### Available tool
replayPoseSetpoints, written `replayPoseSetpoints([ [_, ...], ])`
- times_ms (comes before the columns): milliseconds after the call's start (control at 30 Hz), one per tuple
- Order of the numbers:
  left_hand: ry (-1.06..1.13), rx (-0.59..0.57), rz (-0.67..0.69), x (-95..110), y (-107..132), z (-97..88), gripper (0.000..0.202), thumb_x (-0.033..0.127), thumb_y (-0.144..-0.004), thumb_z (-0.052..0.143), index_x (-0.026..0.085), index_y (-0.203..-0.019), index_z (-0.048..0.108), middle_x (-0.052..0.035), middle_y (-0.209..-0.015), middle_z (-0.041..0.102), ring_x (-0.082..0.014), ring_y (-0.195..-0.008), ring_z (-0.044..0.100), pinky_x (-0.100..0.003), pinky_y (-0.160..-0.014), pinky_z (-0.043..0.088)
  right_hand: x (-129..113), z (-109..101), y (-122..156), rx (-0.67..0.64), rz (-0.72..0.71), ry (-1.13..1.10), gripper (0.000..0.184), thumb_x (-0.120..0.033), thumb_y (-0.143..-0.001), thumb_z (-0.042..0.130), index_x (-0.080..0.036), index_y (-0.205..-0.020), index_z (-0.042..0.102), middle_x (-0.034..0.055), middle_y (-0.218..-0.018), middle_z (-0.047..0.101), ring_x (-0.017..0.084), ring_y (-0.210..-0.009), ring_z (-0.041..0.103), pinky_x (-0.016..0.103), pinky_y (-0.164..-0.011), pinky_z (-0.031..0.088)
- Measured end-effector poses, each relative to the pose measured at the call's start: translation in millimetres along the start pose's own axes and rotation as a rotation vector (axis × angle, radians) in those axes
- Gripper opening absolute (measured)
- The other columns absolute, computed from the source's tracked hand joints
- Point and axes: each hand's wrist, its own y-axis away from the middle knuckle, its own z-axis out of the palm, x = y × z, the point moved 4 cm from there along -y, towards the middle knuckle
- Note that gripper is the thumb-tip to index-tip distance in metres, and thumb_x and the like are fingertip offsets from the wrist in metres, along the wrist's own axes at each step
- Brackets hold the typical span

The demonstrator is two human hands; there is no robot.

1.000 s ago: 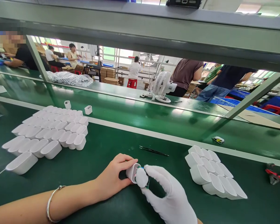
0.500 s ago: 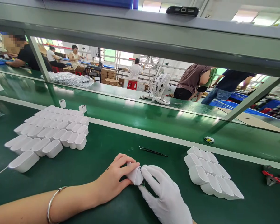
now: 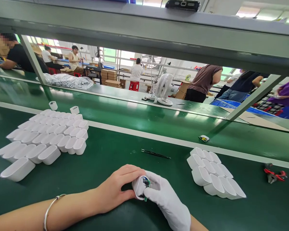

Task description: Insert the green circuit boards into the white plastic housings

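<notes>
My bare left hand (image 3: 119, 186) wraps its fingers and thumb round a white oval plastic housing (image 3: 136, 186), held on its side just over the green mat. The open end of the housing faces right, and a green circuit board (image 3: 146, 182) with dark parts shows in it. My white-gloved right hand (image 3: 167, 200) is closed at that opening, its thumb pressed on the board and its fingers along the far rim. How deep the board sits is partly hidden by the glove. Black tweezers (image 3: 155, 154) lie on the mat beyond my hands.
Rows of white housings (image 3: 49, 154) stand at left, and a smaller group (image 3: 213, 184) at right. Red-handled pliers (image 3: 274, 175) lie far right, near a small board (image 3: 204, 138). A fan (image 3: 164, 88) stands behind, under an overhead shelf (image 3: 144, 35). Several people work beyond.
The housing has turned so that its open end and the board now show. My right thumb has moved onto the board, and the gloved hand has closed in. The view has shifted slightly.
</notes>
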Motion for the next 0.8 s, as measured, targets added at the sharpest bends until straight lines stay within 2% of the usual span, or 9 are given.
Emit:
replayPoseSetpoints([
  [133,0.027,-0.036,-0.024,0,0,0.8,0.059,0.013,-0.084,0.058,0.032,-0.136,0.036,-0.0029,-0.132,0.047,-0.0182,-0.121,0.043,-0.035,-0.106,0.036,11,-4,1,0.137,0.063,-0.092,0.039,-0.040,-0.053,0.080,-0.014,-0.075,0.062,0.0018,-0.072,0.056,0.013,-0.068,0.049,0.027,-0.067,0.042],
  [267,0.042,-0.032,-0.133,-3,2,2.9,0.067,0.016,-0.078,0.069,0.031,-0.136,0.038,-0.0041,-0.137,0.041,-0.0206,-0.125,0.038,-0.040,-0.108,0.032,13,-5,3,0.258,0.062,-0.089,0.042,-0.040,-0.051,0.081,-0.015,-0.078,0.062,0.0034,-0.075,0.063,0.016,-0.071,0.057,0.030,-0.071,0.046],
  [333,0.067,-0.007,-0.194,-4,2,3.4,0.069,0.017,-0.073,0.073,0.030,-0.133,0.042,-0.0041,-0.134,0.044,-0.0206,-0.122,0.041,-0.039,-0.106,0.034,12,-4,3,0.305,0.067,-0.073,0.043,-0.040,-0.048,0.082,-0.016,-0.076,0.060,0.0032,-0.072,0.064,0.017,-0.069,0.059,0.031,-0.071,0.047],
  [467,0.089,-0.013,-0.200,-1,1,3.9,0.065,0.016,-0.076,0.071,0.030,-0.133,0.043,-0.0033,-0.126,0.052,-0.0192,-0.114,0.046,-0.037,-0.103,0.037,9,-2,4,0.331,0.115,-0.028,0.041,-0.036,-0.045,0.083,-0.016,-0.072,0.057,0.0016,-0.066,0.064,0.016,-0.064,0.059,0.030,-0.068,0.048],
  [800,0.050,-0.140,-0.176,-2,-2,3.3,0.057,0.024,-0.084,0.062,0.024,-0.136,0.040,-0.0054,-0.128,0.050,-0.0200,-0.117,0.043,-0.035,-0.103,0.036,8,-2,3,0.423,0.177,0.046,0.029,-0.025,-0.050,0.075,-0.017,-0.064,0.051,0.0002,-0.058,0.062,0.014,-0.058,0.057,0.025,-0.056,0.044],
])
